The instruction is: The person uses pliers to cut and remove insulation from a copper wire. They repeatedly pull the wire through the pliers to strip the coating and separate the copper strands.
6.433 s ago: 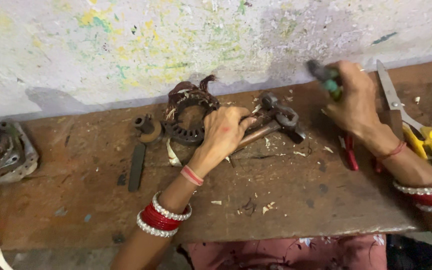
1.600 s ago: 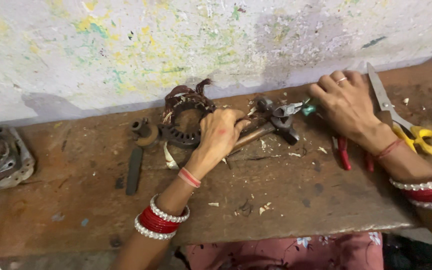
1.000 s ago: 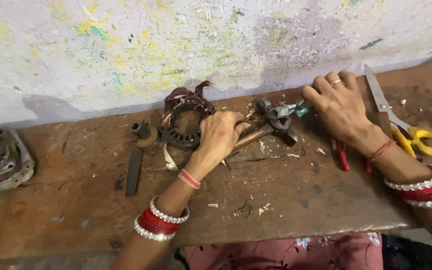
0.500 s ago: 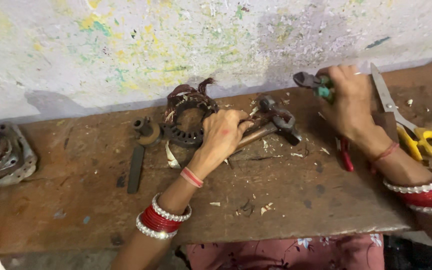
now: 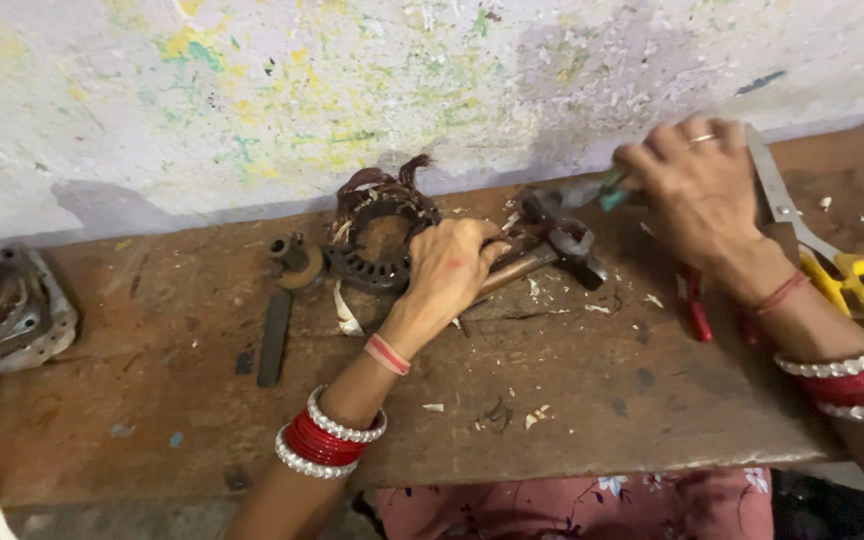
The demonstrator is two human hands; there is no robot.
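Observation:
My left hand [image 5: 449, 272] rests on a round motor stator [image 5: 380, 235] with brown copper windings, fingers curled over its right edge and against a hammer's wooden handle [image 5: 517, 268]. The hammer's dark metal head [image 5: 574, 243] lies just right of it. My right hand [image 5: 697, 195] is closed around a small tool with a teal handle [image 5: 607, 192], its metal tip pointing left toward the stator and hammer head. Both wrists wear red and white bangles.
The brown wooden bench [image 5: 552, 400] holds yellow-handled scissors [image 5: 822, 255] at right, red-handled pliers [image 5: 694, 305] under my right wrist, a dark flat bar [image 5: 274, 335], a small metal fitting [image 5: 292, 258], and a metal motor housing [image 5: 2, 300] at far left. A paint-flecked wall stands behind.
My right hand, holding the teal-handled tool, has come down and left toward the hammer head. My left hand stays on the stator.

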